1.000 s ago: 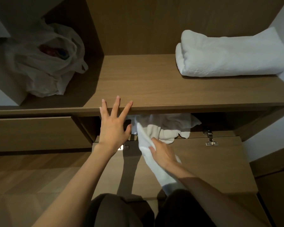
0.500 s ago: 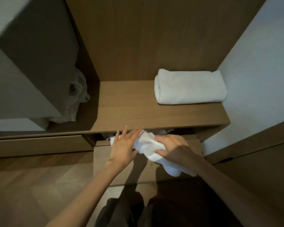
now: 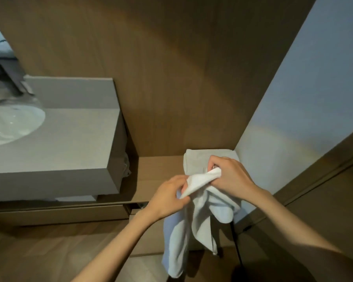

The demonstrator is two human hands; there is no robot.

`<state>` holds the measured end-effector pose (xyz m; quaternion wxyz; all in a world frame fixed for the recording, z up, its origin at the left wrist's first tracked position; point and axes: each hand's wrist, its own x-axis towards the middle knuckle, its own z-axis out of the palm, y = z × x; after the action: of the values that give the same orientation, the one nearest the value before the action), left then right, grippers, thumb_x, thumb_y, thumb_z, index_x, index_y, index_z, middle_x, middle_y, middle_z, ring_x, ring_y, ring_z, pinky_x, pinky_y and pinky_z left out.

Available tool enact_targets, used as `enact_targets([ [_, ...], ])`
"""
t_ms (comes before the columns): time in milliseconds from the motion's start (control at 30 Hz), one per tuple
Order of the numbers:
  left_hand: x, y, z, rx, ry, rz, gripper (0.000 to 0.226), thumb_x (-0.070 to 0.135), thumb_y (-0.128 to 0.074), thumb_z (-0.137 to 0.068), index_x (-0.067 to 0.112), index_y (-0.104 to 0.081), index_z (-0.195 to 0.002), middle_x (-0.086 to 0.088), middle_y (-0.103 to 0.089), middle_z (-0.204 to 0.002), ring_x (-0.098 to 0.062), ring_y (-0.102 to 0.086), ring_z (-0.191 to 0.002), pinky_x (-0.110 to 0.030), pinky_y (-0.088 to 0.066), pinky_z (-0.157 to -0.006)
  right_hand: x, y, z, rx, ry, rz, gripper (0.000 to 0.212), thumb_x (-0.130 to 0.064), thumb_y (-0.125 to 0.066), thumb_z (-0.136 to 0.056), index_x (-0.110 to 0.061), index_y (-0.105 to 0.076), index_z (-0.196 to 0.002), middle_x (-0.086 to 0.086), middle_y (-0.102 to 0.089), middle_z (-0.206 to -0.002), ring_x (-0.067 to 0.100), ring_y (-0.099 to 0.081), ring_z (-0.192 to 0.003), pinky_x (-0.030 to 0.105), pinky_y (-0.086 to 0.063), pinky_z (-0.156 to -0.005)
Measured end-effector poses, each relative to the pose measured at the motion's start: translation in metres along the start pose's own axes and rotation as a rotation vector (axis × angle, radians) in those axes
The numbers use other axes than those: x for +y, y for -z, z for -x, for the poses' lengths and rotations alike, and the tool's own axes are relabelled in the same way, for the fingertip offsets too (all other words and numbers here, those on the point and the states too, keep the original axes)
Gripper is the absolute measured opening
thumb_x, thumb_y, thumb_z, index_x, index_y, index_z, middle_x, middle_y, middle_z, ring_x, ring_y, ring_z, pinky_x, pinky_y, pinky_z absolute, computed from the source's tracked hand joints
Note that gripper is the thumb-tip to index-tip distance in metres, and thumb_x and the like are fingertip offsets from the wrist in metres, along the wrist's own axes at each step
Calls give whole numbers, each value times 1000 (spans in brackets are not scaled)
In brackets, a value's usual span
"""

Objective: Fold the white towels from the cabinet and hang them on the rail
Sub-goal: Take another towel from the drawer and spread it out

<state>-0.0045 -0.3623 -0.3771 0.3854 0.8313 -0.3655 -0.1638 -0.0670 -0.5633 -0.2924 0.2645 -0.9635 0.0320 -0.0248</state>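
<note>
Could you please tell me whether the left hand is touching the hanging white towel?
Touching. The head view shows the left hand pinching the bunched top edge of the white towel, beside the right hand, which grips it too.

Loose towel [image 3: 200,220]: white terry, unfolded and limp. Its top edge was gathered into a thick twisted band between the two hands, left hand [image 3: 167,198] pinching one end, right hand [image 3: 230,176] gripping the other. The remainder hung down in long slack folds in front of the wooden cabinet [image 3: 157,174]. Folded towel [image 3: 194,159]: white, a neat thick block lying flat at the right end of the cabinet's shelf, partly hidden behind the right hand.
</note>
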Motion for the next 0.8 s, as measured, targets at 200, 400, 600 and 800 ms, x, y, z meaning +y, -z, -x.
enact_targets([
  [200,51,19,28,-67,29,67,39,30,-51,-72,10,-65,-102,-1,-50,-132,-11,-43,-123,-28,-35,-105,-37,44,32,-111,96,-137,39,-17,-75,-77,-29,-39,-69,-13,-48,-66,6,-39,-59,22,-30,-52],
  [400,59,27,57,51,-18,-108,12,21,-49,-73,13,-57,-75,4,-62,-104,-11,-54,-104,-43,-48,-86,-52,79,59,-435,79,-273,36,-19,-77,-82,-21,-44,-67,-23,-44,-57,-3,-40,-54,11,-33,-51],
  [600,70,28,87,-102,90,-54,39,43,-76,-75,27,-51,-98,6,-33,-149,-10,-25,-140,-35,-28,-112,-61,78,72,-206,211,-166,32,-14,-60,-93,-19,-40,-68,-7,-46,-67,4,-36,-61,20,-32,-58],
  [800,97,22,93,129,-68,14,49,42,-64,-83,25,-49,-127,14,-58,-117,-5,-56,-105,-21,-45,-89,-90,75,90,-81,386,-53,24,-10,-60,-89,-19,-44,-73,10,-51,-82,12,-42,-77,26,-36,-64],
])
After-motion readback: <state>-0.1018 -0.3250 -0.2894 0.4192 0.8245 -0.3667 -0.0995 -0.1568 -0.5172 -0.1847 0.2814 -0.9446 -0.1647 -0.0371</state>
